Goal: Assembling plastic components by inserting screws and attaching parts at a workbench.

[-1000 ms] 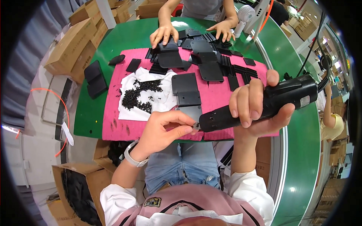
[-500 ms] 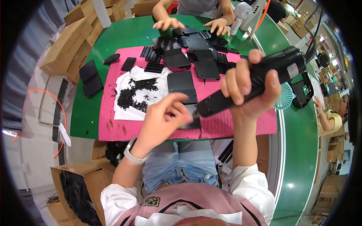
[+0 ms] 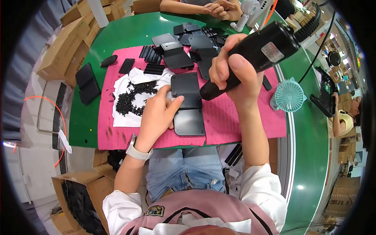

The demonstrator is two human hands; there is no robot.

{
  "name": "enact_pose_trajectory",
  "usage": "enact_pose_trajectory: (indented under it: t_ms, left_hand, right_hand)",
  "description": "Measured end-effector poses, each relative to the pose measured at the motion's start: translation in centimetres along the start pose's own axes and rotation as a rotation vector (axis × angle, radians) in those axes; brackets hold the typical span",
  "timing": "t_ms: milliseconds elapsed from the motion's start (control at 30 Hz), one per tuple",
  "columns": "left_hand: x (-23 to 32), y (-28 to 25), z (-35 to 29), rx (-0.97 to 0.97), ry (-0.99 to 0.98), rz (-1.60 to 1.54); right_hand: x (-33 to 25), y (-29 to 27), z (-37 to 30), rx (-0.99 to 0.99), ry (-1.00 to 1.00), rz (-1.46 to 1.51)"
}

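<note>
My right hand [image 3: 243, 76] is wrapped round a black electric screwdriver [image 3: 261, 47], whose cable leaves its upper end. The screwdriver slants down to the left, with its tip end over the right edge of a black two-part plastic panel [image 3: 186, 88]. At the panel's left side, my left hand [image 3: 158, 111] grips the edge, with the thumb on top and the fingers partly hidden. The panel lies with its two square halves one behind the other. Beside that hand, small black screws [image 3: 126, 102] lie heaped on a white cloth [image 3: 126, 120].
A pink mat [image 3: 235, 131] covers part of the green table [image 3: 133, 31]. Farther back lie more black panels [image 3: 176, 58] and ribbed black strips [image 3: 150, 54]. A teal fan [image 3: 290, 96] stands at the right. Across the table, a co-worker's hands [image 3: 219, 8] are together.
My left hand has gone from a raised pinch near the screwdriver tip down to the panel's left edge. The screwdriver has shifted left and tilted steeper. The co-worker's hands have left the pieces and come together.
</note>
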State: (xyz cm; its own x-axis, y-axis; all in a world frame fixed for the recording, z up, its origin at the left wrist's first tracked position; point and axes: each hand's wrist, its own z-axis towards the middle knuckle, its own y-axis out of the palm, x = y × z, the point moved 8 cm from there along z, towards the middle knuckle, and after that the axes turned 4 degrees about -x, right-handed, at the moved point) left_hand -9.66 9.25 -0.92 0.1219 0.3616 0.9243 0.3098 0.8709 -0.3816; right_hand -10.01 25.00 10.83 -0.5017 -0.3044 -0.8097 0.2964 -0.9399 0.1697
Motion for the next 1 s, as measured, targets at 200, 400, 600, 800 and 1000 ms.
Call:
enact_pose_trajectory:
  t_ms: [200, 400, 600, 800, 1000]
  left_hand:
    - [-0.6, 0.2, 0.3, -0.044, -0.047, -0.024]
    - [-1.2, 0.4, 0.6, -0.036, 0.008, -0.029]
    - [-0.9, 0.2, 0.8, -0.023, -0.013, 0.024]
    - [-1.0, 0.0, 0.9, -0.04, -0.023, 0.049]
    - [-2.1, 0.7, 1.8, -0.061, 0.043, 0.044]
  right_hand:
    - [0.8, 1.7, 0.6, -0.097, 0.084, -0.031]
    - [1.2, 1.5, 0.5, -0.113, 0.088, -0.019]
    - [1.5, 1.6, 0.5, -0.148, 0.078, -0.018]
    - [1.5, 2.3, 0.5, -0.154, 0.077, -0.029]
    - [0.1, 3.6, -0.4, -0.081, -0.079, -0.236]
